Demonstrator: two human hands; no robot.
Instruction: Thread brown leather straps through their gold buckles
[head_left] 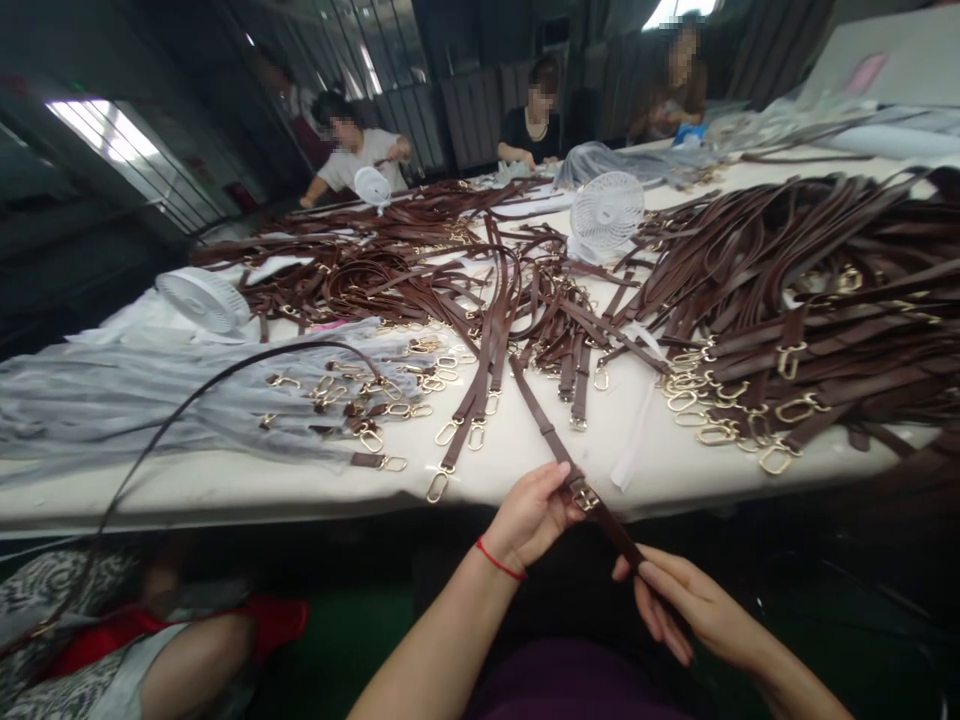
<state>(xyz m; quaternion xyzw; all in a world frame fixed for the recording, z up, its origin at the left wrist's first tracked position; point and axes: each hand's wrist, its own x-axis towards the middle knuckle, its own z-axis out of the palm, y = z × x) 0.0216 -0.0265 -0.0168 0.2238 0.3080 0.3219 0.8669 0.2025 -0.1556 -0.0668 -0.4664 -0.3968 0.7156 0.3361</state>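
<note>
Left hand [529, 515] pinches a brown strap [544, 425] at its gold buckle [585, 496], right hand [694, 605] clasps the strap lower down, seemingly adjusting the buckle; sliding it needs steady tension.

The head view looks forward and down from close above the hands [600, 560], across the long table [525, 440].

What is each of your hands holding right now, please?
Left hand: closed, pinching the brown strap beside its gold buckle.
Right hand: loosely closed on the same strap, lower down.
</note>
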